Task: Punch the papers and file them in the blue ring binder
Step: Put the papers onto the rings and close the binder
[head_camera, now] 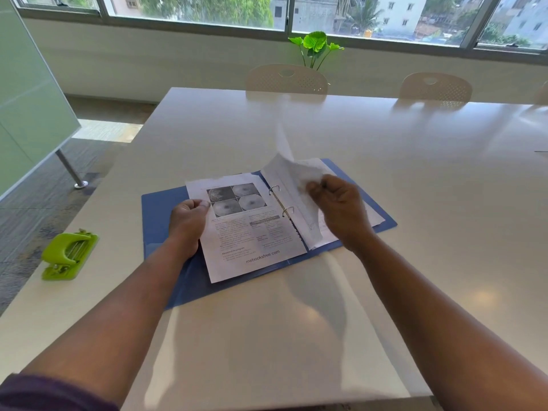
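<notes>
The blue ring binder [157, 215] lies open on the white table, its two metal rings [281, 200] standing up at the spine. A printed page [246, 232] with four grey pictures rests on the binder's left half. My left hand [186, 223] pinches that page's left edge between thumb and fingers. My right hand [341, 212] grips a white sheet [286, 170] over the right half; the sheet curls upward and is blurred. More papers [373, 216] lie beneath it on the right cover.
A green hole punch [69, 255] sits near the table's left edge. Two pale chairs [286, 80] stand at the far side, with a green plant [315, 47] by the window. A glass board on a metal leg [69, 170] stands on the left floor.
</notes>
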Motion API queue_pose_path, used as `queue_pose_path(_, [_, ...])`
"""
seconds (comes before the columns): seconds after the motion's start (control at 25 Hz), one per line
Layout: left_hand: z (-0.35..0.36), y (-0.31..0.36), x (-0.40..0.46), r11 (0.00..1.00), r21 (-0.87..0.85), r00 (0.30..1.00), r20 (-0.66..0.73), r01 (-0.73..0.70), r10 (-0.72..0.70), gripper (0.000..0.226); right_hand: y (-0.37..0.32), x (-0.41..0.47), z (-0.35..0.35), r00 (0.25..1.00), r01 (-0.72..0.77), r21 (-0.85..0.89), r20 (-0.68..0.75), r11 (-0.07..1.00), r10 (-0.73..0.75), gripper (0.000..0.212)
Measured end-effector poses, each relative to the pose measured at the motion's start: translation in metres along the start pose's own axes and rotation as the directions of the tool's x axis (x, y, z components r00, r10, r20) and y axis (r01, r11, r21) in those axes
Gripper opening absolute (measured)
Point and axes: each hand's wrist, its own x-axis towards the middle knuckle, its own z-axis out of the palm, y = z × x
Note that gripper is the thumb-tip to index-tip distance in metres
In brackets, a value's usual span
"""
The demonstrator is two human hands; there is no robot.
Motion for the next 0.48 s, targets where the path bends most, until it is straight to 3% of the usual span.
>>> queue_pose_path(0.16, [-0.006,0.002,-0.004,0.997,-0.068,0.998,0.047,0.045,-0.042,0.067,-0.005,-0.016,0.032,0.958,0.101,-0.172,0.282,0.98,-0.049,0.017])
queue_pose_path(0.32, [-0.013,0.0,0.001,0.992,-0.09,0.991,0.105,0.09,-0.08,0.1,0.006,-0.032,0.06,0.917,0.181,-0.265,0.394,0.947,-0.065,0.018])
queue_pose_path(0.4, [-0.013,0.001,-0.001,0.985,-0.136,0.992,0.088,0.101,-0.09,0.085,0.011,-0.038,0.071,0.903,0.206,-0.29,0.425,0.934,-0.067,0.019])
queue_pose_path(0.48, [-0.011,0.005,-0.005,0.985,-0.146,0.994,0.068,0.089,-0.08,0.043,0.015,-0.043,0.077,0.878,0.203,-0.29,0.476,0.935,-0.043,0.021])
